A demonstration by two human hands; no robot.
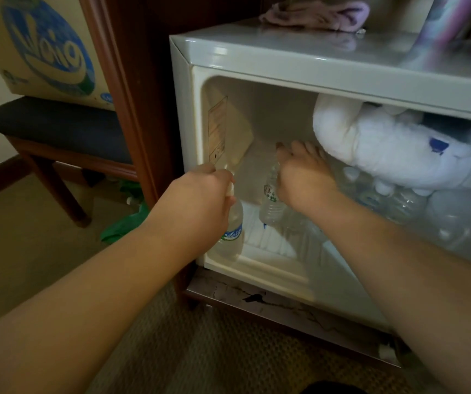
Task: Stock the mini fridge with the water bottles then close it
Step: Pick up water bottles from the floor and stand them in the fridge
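Observation:
The white mini fridge stands open, its inside lit pale. My left hand grips a clear water bottle with a blue label by its top, at the fridge's front left corner. My right hand reaches deeper in and holds a second clear bottle by its neck, upright above the wire shelf. Several more bottles stand packed in the right half of the fridge.
A white plush toy lies inside over the bottles on the right. A pink cloth rests on the fridge top. To the left stand a wooden post, a dark-cushioned bench with a water-brand carton, and green plastic on the carpet.

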